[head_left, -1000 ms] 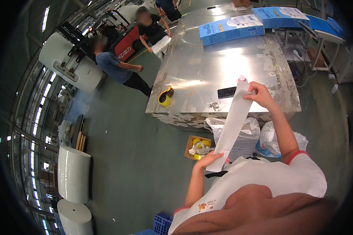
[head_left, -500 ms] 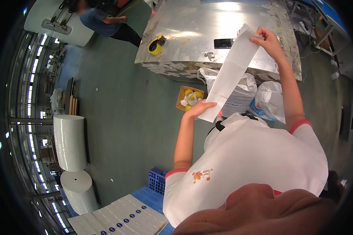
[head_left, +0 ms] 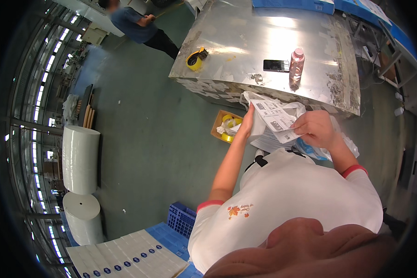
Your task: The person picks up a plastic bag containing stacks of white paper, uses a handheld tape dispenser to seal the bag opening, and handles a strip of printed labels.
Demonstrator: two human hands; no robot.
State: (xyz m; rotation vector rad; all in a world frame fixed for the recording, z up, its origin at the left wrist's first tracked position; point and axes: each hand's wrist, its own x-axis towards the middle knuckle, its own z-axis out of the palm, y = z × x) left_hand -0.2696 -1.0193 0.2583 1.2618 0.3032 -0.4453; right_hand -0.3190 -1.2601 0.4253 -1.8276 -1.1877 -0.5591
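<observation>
A folded strip of printed white labels (head_left: 269, 114) is between my hands, its printed face up, above the bags at the table's near side. My left hand (head_left: 248, 122) holds its left edge, fingers pointing up and partly hidden behind the paper. With bent fingers, my right hand (head_left: 314, 129) pinches the lower right part of the labels. Beyond them on the metal table (head_left: 236, 34) lie a dark phone (head_left: 276, 66) and a pink bottle (head_left: 297, 67). A yellow tape roll in a dispenser (head_left: 196, 60) rests at the table's left edge.
Below the table, a cardboard box (head_left: 216, 126) with yellow tape rolls sits beside white plastic bags (head_left: 297, 107). Large white rolls (head_left: 81, 160) stand at the left. A blue crate (head_left: 180, 217) and white packs (head_left: 120, 255) are lower left. Another person (head_left: 136, 28) stands far left.
The long strip stretched between my hands is now folded short, printed side showing. My right hand has come down toward my left, which has risen. The pink bottle has come into sight.
</observation>
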